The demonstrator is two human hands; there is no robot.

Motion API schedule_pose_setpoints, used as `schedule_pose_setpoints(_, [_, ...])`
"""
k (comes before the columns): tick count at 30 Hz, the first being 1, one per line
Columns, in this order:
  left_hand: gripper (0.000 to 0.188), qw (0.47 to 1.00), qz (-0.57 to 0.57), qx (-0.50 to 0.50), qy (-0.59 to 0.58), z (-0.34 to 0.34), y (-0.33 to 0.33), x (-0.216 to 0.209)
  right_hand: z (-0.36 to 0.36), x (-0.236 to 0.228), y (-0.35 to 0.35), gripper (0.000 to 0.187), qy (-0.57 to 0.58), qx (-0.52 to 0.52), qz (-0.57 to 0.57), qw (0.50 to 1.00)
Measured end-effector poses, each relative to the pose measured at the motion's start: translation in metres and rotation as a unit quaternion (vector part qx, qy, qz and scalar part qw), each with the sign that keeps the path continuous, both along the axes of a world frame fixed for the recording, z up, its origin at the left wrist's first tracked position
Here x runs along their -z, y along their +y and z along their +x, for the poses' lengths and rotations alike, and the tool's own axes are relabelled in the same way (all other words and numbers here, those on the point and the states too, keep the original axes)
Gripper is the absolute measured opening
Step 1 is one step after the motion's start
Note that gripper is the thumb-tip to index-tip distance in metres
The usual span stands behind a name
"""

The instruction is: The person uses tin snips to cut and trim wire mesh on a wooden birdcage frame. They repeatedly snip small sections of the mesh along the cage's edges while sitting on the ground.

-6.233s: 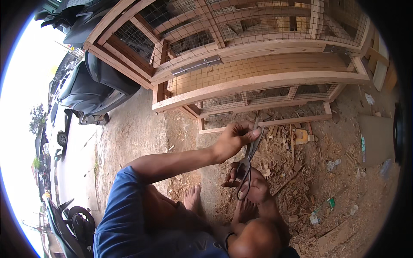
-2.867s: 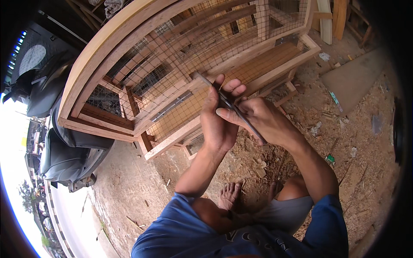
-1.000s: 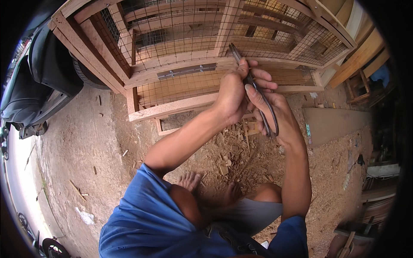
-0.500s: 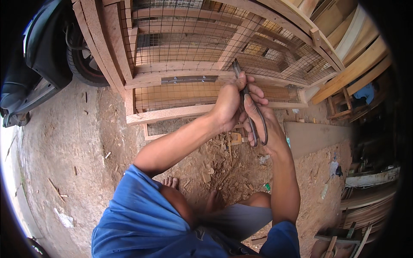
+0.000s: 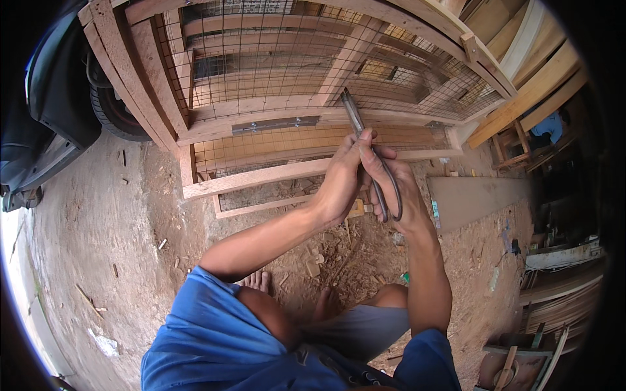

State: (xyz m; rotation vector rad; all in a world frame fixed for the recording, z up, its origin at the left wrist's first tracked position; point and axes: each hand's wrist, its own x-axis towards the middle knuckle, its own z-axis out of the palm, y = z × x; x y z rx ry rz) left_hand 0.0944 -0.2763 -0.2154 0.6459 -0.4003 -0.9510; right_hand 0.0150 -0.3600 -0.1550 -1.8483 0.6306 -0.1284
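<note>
Both my hands are on a pair of dark metal snips (image 5: 354,115) with long looped handles. Their blades point away from me, and the tips reach the wire mesh (image 5: 261,77) beside an upright slat of a wooden frame (image 5: 254,177). My left hand (image 5: 340,171) is closed round the snips near the base of the blades. Lower down, my right hand (image 5: 404,186) grips the handles, its thumb along one of them. The handle loops show below my fingers. Whether the blades have wire between them, I cannot make out.
A metal hinge (image 5: 275,124) is screwed to the frame's lower rail. At the left stands a dark motorbike (image 5: 65,104). Planks (image 5: 528,107) lean at the right, near a flat board (image 5: 479,199) on the floor. Wood shavings (image 5: 319,260) litter the ground by my feet.
My hands have shifted a little down along the picture, away from the mesh, and more of the snips' blades shows. The whole view has moved slightly, with the frame now further left.
</note>
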Motion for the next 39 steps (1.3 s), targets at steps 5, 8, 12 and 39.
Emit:
schedule_pose_setpoints(5, [0.06, 1.0, -0.008, -0.016, 0.007, -0.013, 0.002, 0.005, -0.001, 0.005, -0.004, 0.064, -0.019, -0.042, 0.011, 0.999])
schedule_pose_setpoints(8, [0.058, 0.999, 0.007, -0.024, -0.031, -0.011, 0.001, 0.004, -0.002, 0.008, -0.006, 0.066, -0.028, -0.057, 0.039, 0.997])
schedule_pose_setpoints(12, [0.042, 0.999, 0.05, 0.001, -0.017, -0.005, 0.005, 0.0, -0.001, 0.012, -0.002, 0.07, -0.043, -0.051, 0.055, 0.996])
schedule_pose_setpoints(39, [0.069, 0.969, 0.042, -0.056, -0.236, -0.037, 0.012, -0.005, 0.001, 0.028, -0.011, 0.064, -0.091, -0.054, -0.077, 0.991])
